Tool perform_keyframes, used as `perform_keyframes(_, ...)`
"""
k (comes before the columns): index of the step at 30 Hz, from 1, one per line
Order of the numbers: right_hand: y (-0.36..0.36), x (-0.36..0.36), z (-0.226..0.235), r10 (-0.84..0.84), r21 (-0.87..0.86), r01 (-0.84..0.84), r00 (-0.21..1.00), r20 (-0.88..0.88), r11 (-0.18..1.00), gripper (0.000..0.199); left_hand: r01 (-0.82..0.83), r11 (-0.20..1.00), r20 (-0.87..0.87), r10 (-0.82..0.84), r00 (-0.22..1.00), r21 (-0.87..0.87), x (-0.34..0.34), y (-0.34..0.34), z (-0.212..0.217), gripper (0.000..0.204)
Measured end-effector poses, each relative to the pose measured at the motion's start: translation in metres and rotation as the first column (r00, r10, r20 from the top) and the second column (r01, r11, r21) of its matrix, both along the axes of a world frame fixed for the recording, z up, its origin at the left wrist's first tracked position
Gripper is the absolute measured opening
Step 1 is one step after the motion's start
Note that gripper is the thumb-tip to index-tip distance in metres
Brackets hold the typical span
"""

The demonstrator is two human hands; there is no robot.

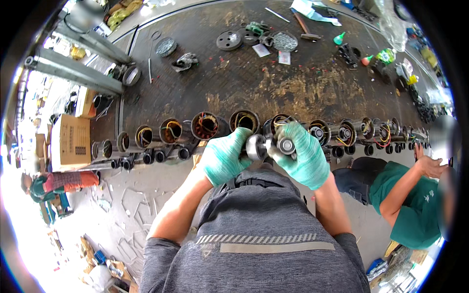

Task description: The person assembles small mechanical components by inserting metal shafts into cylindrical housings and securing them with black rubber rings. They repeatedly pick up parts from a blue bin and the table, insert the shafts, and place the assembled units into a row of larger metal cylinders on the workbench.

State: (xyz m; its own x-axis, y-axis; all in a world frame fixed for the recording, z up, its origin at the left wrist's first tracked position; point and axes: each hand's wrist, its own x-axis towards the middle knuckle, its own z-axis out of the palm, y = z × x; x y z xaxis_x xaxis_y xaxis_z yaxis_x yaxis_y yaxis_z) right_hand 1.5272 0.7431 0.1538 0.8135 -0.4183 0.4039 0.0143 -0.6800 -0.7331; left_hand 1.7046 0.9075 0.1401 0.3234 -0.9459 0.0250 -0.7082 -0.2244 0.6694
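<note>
Both my hands wear pale green knit gloves and meet in front of my waist, at the table's near edge. My left hand (225,157) is closed around a shiny round metal part (256,147). My right hand (306,155) grips a metal shaft end with a ring-shaped bearing (286,145), its face turned up. The two metal parts nearly meet; whether they touch is unclear. Just beyond my gloves stands a motor housing (244,120) with copper windings inside, one of a row. Another housing (280,123) with yellow wires is partly hidden by my right glove.
Several motor housings (205,125) line the worn dark table (195,93). Farther back lie round metal discs (228,40), a hammer (305,29) and a green bottle (339,38). A cardboard box (72,141) stands left. A co-worker in green (408,205) works at right.
</note>
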Motion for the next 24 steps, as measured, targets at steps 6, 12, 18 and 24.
perform_keyframes(6, -0.001, -0.04, 0.014, 0.152, -0.047, -0.17, 0.953, -0.261, 0.984, 0.038, -0.187, 0.981, 0.26, 0.193, 0.946, -0.048, 0.079, 0.065, 0.014, 0.052)
perform_keyframes(12, -0.026, -0.084, 0.0, -0.097, 0.086, 0.127, 0.952, -0.29, 0.988, 0.034, -0.411, 0.911, 0.432, 0.366, 0.824, 0.011, 0.193, 0.122, -0.05, 0.049)
perform_keyframes(18, -0.001, -0.084, -0.012, -0.141, 0.13, 0.195, 0.93, -0.34, 0.972, 0.034, -0.395, 0.916, 0.434, 0.331, 0.838, 0.063, 0.194, 0.106, -0.089, 0.05)
perform_keyframes(24, 0.005, -0.087, -0.022, -0.185, 0.168, 0.26, 0.912, -0.365, 0.951, 0.041, -0.29, 0.957, 0.323, 0.272, 0.906, 0.009, 0.193, 0.13, -0.106, 0.06)
